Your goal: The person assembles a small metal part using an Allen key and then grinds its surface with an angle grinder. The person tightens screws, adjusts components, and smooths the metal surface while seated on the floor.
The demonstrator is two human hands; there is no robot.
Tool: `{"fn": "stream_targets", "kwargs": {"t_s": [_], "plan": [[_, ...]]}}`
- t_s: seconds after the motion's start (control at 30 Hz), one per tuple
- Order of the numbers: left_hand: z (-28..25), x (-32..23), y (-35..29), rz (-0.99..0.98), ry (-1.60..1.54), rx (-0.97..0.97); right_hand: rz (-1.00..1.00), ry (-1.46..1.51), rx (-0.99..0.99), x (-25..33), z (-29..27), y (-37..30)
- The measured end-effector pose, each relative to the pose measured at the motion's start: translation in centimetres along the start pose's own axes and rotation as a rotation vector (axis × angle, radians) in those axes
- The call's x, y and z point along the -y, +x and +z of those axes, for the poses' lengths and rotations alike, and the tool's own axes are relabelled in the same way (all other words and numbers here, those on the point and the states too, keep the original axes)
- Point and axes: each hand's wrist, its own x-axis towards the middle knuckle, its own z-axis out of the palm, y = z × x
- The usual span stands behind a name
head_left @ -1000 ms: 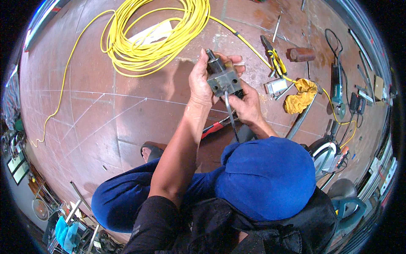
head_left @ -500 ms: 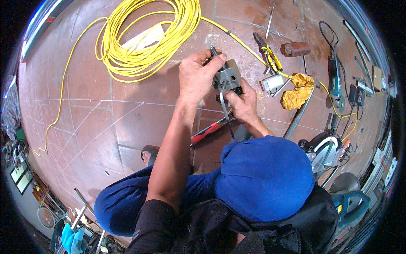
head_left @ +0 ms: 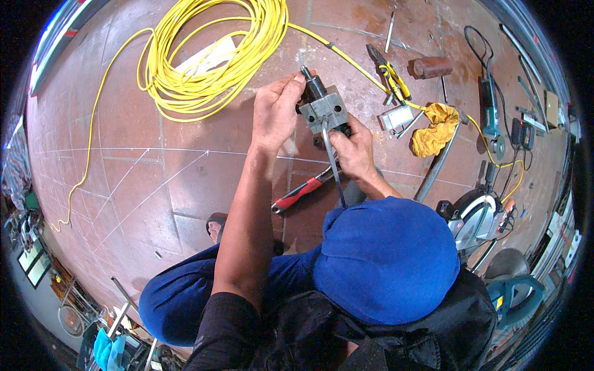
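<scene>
In front of me, above the floor, is a grey metal block point(head_left: 323, 111) with round holes, a black cylindrical fitting point(head_left: 314, 85) on its far side and a thin rod-like lever point(head_left: 332, 157) slanting down toward my knee. My left hand point(head_left: 276, 110) is closed at the fitting, with its thumb and fingertips by the narrow tip. From the near right, my right hand point(head_left: 353, 148) grips the block's lower black part, which its fingers partly hide. Below the block, a red-handled tool point(head_left: 301, 194) lies on the floor.
A yellow cable coil point(head_left: 164, 80) lies at the far left. To the right are yellow-black pliers point(head_left: 391, 73), a rusty cylinder point(head_left: 432, 67), a small silver box point(head_left: 396, 117), a crumpled yellow cloth point(head_left: 435, 131), an angle grinder point(head_left: 489, 110) and a circular-bladed saw point(head_left: 473, 213).
The block has turned, so its face with the holes shows more fully. My left hand has shifted slightly left and its thumb has moved off the front of the fitting.
</scene>
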Motion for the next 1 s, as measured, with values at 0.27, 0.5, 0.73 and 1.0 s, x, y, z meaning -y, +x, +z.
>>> {"fn": "stream_targets", "kwargs": {"t_s": [0.27,0.5,0.73,1.0], "plan": [[0.4,1.5,0.1,-0.025,-0.207,-0.001,0.019,0.091,-0.002,-0.2,0.1,-0.2],[0.5,1.8,-0.4,-0.294,-0.377,0.088,-0.030,0.013,-0.039,-0.9,0.0,-0.1],[1.3,2.1,-0.4,-0.235,-0.360,0.064,0.035,-0.066,-0.076,-1.2,-0.1,-0.3],[0.9,2.0,-1.0,-0.264,-0.428,0.232,-0.134,0.062,-0.179,-2.1,-0.3,-0.6]]}}
